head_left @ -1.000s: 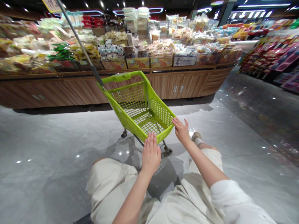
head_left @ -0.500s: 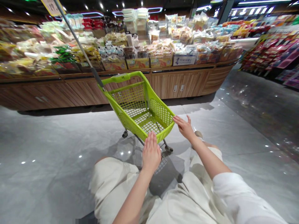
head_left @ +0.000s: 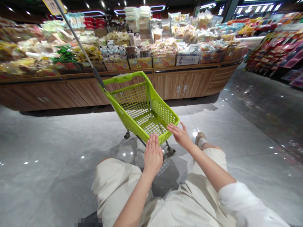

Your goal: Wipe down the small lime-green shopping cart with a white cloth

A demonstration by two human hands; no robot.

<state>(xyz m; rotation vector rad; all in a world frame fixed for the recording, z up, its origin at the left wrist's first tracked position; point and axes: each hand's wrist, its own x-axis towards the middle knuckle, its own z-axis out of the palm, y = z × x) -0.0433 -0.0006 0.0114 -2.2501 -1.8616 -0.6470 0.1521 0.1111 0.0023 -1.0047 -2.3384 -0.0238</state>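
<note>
In front of my knees stands a small lime-green shopping cart (head_left: 119, 116) with lattice walls, its basket holding nothing. My left hand (head_left: 153, 154) lies at the near end of the basket, fingers straight and side by side, tips over the rim. To its right, my right hand (head_left: 178, 134) has its fingers stretched out and its thumb raised, with the fingertips at the rim near the front corner. Whether either hand presses on the plastic I cannot tell. Both palms face away from view.
Behind the cart runs a wood-panelled display counter (head_left: 184, 82) piled with packaged food. A grey pole (head_left: 79, 41) with a price sign (head_left: 54, 7) rises from the cart's handle corner. Racks of bright packets (head_left: 270, 50) stand at right. The grey tiled floor (head_left: 59, 148) is shiny.
My right hand has moved left and slightly down along the cart's rim, closer to my left hand. The left hand and the cart have stayed nearly the same.
</note>
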